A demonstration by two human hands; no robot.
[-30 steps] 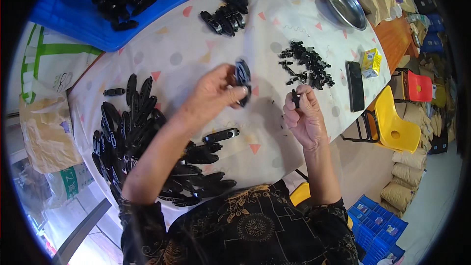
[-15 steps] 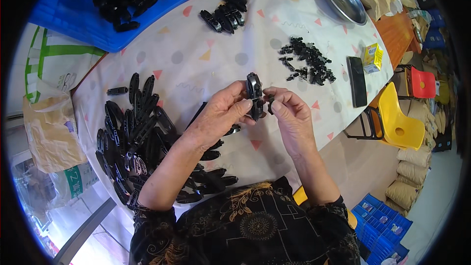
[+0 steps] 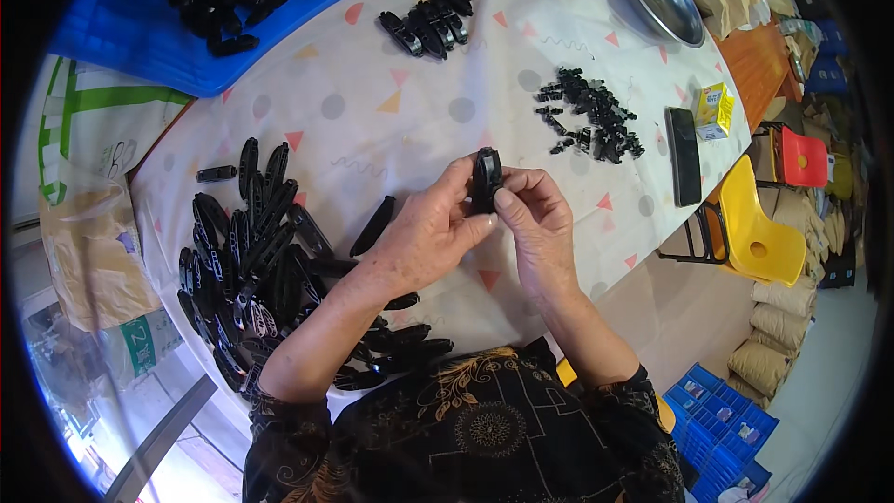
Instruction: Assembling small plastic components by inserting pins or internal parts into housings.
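Above the middle of the table, my left hand (image 3: 427, 228) grips a long, oval black plastic part (image 3: 487, 174), held almost upright. My right hand (image 3: 540, 225) is closed in a pinch at the part's right side, thumb against its lower half. A small black piece between those fingers is hidden now. To my left lies a heap of similar oval black parts (image 3: 244, 233), with more beneath and beside my left forearm. Beyond my right hand sits a loose pile of small black pieces (image 3: 596, 115). Another cluster of oval parts (image 3: 428, 26) rests farther back.
A blue tray (image 3: 112, 56) full of black parts stands at the far left. On the table's right are a steel bowl (image 3: 663, 2), a black phone (image 3: 684, 156) and a small yellow box (image 3: 714, 112). A yellow chair (image 3: 759, 228) and blue crates (image 3: 712, 428) stand off the right edge.
The oval part has been turned so a smoother face shows. My right hand has moved left onto it, and the small black piece seen in its fingers earlier is now out of sight.
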